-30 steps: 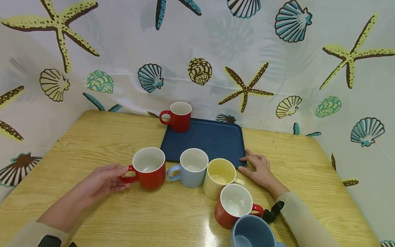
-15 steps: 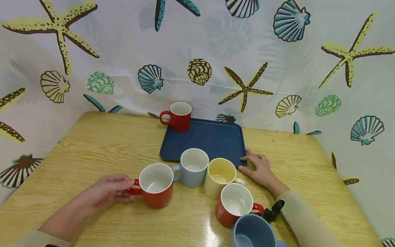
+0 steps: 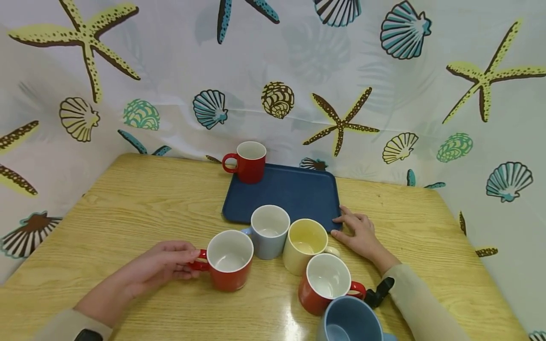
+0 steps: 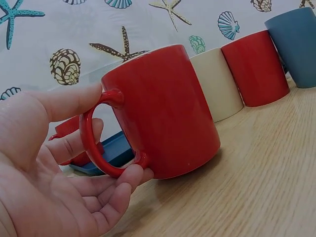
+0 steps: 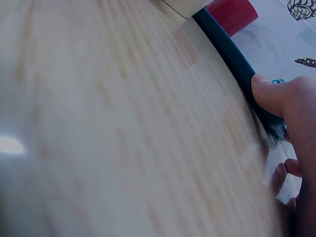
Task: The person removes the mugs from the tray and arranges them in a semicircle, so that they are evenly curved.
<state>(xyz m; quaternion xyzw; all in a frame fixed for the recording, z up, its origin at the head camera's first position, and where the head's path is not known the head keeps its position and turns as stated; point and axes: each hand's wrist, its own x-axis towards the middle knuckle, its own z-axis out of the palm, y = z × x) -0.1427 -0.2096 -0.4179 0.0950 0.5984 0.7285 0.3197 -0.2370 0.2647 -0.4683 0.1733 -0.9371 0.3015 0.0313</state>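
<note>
My left hand (image 3: 170,263) pinches the handle of a red mug (image 3: 230,272), white inside, between thumb and fingers. In the left wrist view this red mug (image 4: 163,113) stands slightly tilted against the slanting table. It is right beside a light blue mug (image 3: 268,237), overlapping that mug's handle. My right hand (image 3: 358,234) holds the near right corner of a dark blue tray (image 3: 294,189). In the right wrist view its thumb (image 5: 269,96) lies against the tray's edge (image 5: 232,57); the other fingers are partly hidden. Another red mug (image 3: 250,168) stands at the tray's far left corner.
A pale yellow mug (image 3: 300,255), a red mug (image 3: 313,293) and a darker blue mug (image 3: 350,322) run in a line toward the front right, by the right forearm. A cloth (image 3: 273,57) with starfish and shells hangs behind the wooden table (image 3: 141,203).
My left hand has brought the red mug nearer and to the right, from left of the light blue mug to its front left. The right hand and the tray stay put.
</note>
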